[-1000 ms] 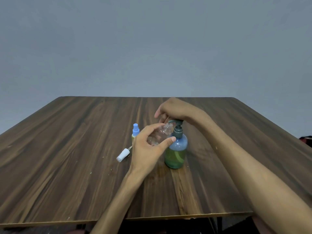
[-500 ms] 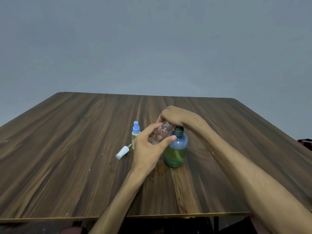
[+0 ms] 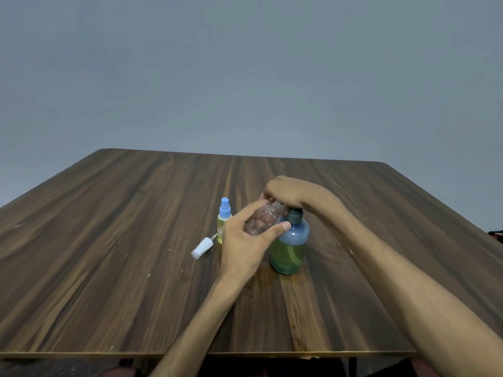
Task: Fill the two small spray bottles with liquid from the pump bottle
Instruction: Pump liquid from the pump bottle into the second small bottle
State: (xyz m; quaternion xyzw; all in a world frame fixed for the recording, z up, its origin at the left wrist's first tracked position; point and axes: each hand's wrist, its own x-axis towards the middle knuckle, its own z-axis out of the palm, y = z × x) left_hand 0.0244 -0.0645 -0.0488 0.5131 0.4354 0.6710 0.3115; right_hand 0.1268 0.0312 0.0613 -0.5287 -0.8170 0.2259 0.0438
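Note:
A blue-green pump bottle (image 3: 290,248) with greenish liquid stands mid-table. My right hand (image 3: 288,193) lies over its pump head and presses it down; the spout is hidden under the hand. My left hand (image 3: 245,240) grips a clear small spray bottle (image 3: 262,217) without its cap, tilted with its neck up against the pump. A second small spray bottle (image 3: 224,223) with yellow liquid and a blue sprayer stands upright just left of my left hand. A white sprayer cap (image 3: 202,248) with its tube lies on the table beside it.
The wooden table (image 3: 109,240) reaches from the near edge to a grey wall behind. A damp patch (image 3: 268,276) shows on the wood in front of the pump bottle. A dark object (image 3: 496,235) pokes in at the right edge.
My right hand has pushed the pump head down from its raised position. The clear bottle stays held at the pump, and the view has tilted slightly.

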